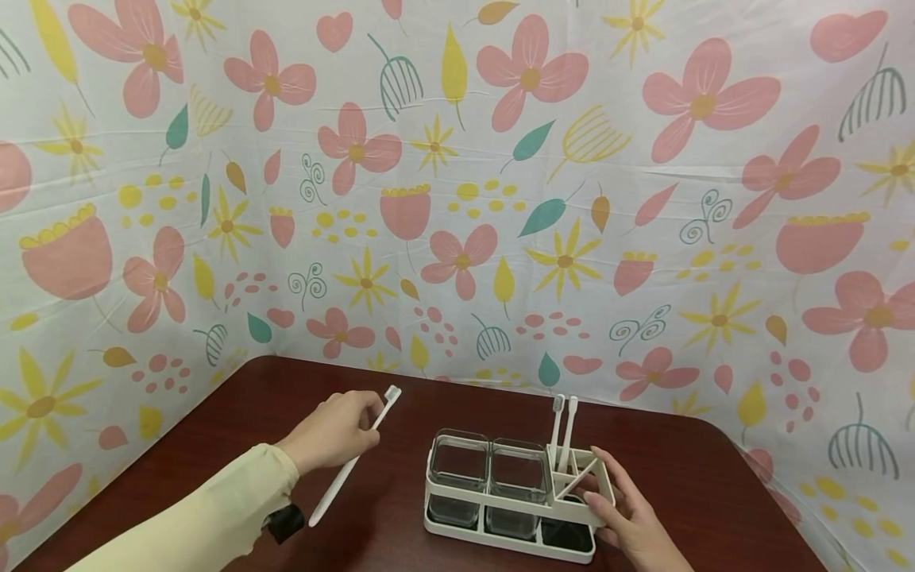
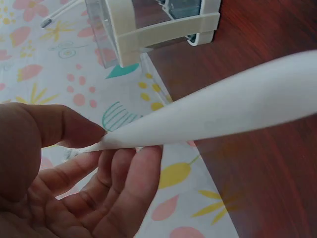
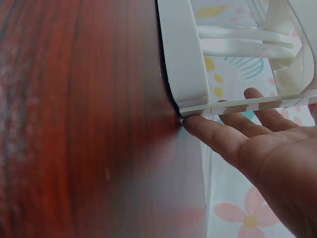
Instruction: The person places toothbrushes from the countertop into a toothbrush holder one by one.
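Note:
My left hand (image 1: 334,430) pinches a white toothbrush (image 1: 333,496) over the left part of the table, its bristle head up and its handle slanting down toward me. In the left wrist view the thumb and fingertips hold its narrow part, and the thick handle (image 2: 242,109) reaches right. A cream toothbrush holder (image 1: 500,499) stands to the right. Its right end is held by my right hand (image 1: 632,516), thumb at the near side and fingers behind. Two white toothbrushes (image 1: 569,433) stand upright in its divided section, beside two clear cups (image 1: 461,462).
The dark red-brown table (image 1: 386,508) has rounded far corners. A floral curtain (image 1: 443,262) hangs close behind its back edge and along the sides. A black strap piece (image 1: 284,523) sits at my left wrist under the sleeve (image 1: 207,508).

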Motion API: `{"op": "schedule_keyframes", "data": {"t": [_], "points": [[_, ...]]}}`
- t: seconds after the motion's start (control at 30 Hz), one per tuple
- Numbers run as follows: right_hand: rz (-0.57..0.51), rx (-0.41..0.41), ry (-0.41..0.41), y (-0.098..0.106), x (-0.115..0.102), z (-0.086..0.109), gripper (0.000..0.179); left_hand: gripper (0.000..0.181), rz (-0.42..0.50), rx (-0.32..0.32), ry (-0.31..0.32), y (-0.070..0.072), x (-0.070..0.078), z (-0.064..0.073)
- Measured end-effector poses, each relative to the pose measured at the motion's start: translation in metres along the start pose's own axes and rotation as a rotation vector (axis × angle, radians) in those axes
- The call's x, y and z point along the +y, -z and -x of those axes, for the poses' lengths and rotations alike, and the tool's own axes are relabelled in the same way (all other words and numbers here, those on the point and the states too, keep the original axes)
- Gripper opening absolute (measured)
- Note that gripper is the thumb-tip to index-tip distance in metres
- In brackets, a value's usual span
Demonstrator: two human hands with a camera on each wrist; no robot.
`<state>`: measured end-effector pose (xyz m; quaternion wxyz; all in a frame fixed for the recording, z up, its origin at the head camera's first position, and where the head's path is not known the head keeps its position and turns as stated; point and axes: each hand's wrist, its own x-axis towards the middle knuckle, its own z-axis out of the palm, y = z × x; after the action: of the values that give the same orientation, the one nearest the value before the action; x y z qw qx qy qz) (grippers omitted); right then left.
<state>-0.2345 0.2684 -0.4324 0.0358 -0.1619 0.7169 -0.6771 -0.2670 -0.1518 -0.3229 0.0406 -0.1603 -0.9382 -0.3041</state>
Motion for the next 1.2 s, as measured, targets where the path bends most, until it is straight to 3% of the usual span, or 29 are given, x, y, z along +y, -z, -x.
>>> {"op": "schedule_keyframes", "data": {"t": [0.37,0.57,1.2], "points": [[0.007,0.044,-0.055,-0.002,-0.003,-0.001,0.057,0.018,0.09,0.053,-0.091,0.003,0.014,-0.003],[0.027,0.09,-0.101,-0.004,-0.005,-0.001,0.059,0.019,0.226,0.067,-0.117,0.002,0.021,-0.006],[0.035,0.064,-0.105,-0.003,-0.006,-0.001,0.06,0.018,0.478,0.12,-0.172,-0.004,0.046,-0.016]]}}
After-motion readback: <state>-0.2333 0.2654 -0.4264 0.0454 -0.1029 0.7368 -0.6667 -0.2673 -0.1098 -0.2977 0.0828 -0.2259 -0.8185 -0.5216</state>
